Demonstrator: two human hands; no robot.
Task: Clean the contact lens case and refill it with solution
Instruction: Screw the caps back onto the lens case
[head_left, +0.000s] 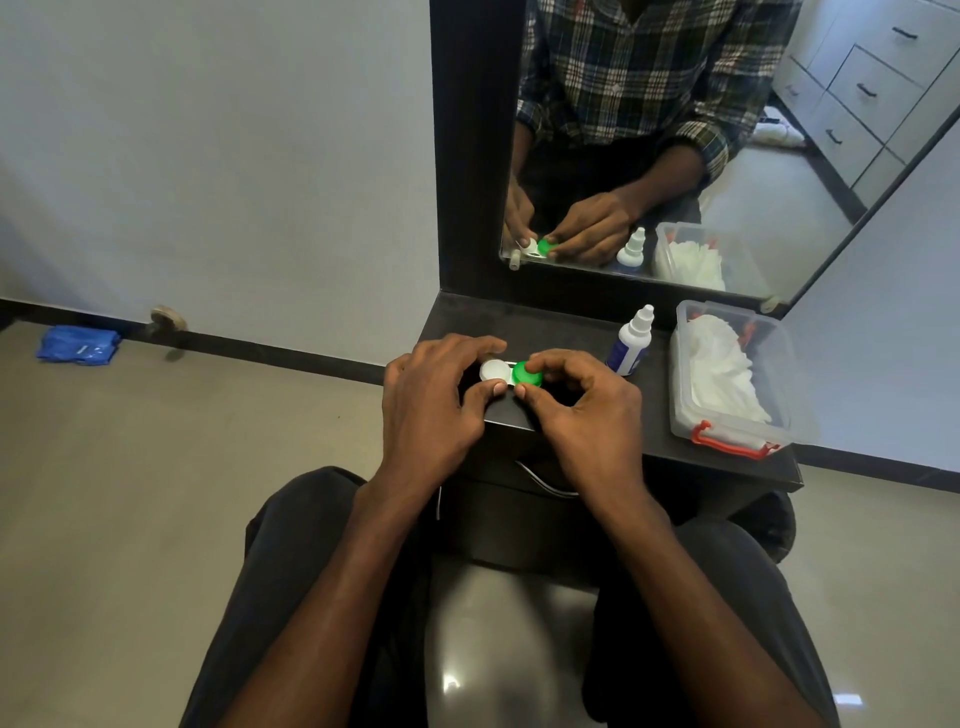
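Note:
The contact lens case (506, 375) lies on the dark vanity shelf (561, 325), with a white cap (492, 370) on its left and a green cap (525, 375) on its right. My left hand (434, 395) holds the white side, thumb at its front and fingers curled over the back. My right hand (584, 402) pinches the green cap between thumb and forefinger. A white solution bottle (631, 340) with a blue label stands upright just right of my right hand.
A clear plastic box (779, 364) with red clasps, holding white tissues, sits at the shelf's right end. A mirror (675, 135) rises behind the shelf. A drawer handle (545, 483) is below the shelf edge. A blue cloth (78, 345) lies on the floor at far left.

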